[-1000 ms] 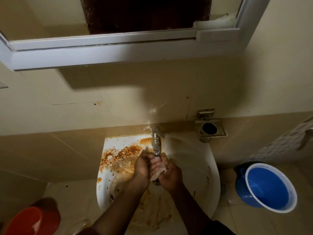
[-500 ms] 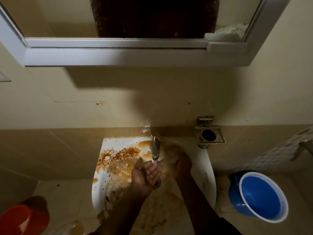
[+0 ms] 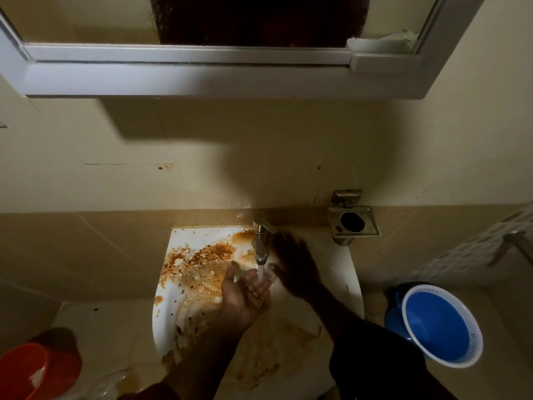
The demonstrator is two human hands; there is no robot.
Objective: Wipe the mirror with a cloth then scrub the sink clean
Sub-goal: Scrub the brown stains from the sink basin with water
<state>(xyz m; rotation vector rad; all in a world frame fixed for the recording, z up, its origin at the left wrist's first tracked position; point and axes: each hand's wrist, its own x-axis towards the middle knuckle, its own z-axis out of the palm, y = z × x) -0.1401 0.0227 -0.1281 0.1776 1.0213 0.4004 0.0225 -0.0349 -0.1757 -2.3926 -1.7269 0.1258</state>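
Sink (image 3: 173,287) basin, white and fixed to the wall below the mirror (image 3: 115,18), lay streaked with rusty brown stains, thickest on its upper left rim and trailing down through the bowl. Over its middle the left hand (image 3: 245,298) was cupped palm up, fingers loosely curled and empty, with the stream of water (image 3: 260,271) from the tap (image 3: 261,241) falling into it. Just to the right of the tap, the right hand (image 3: 297,267) was spread flat, fingers apart, lying on the shadowed right side of the basin and gripping nothing. Both forearms reached in from the bottom edge, the right one ending in a dark sleeve (image 3: 375,356).

On the wall beside the tap hung a metal soap holder (image 3: 353,223) with a dark round hole in it. Right of the sink, a blue bucket with a white rim (image 3: 441,324) stood on the floor. At the lower left a red bucket (image 3: 37,368) showed partly. On the mirror's lower right ledge rested a pale cloth (image 3: 380,41).
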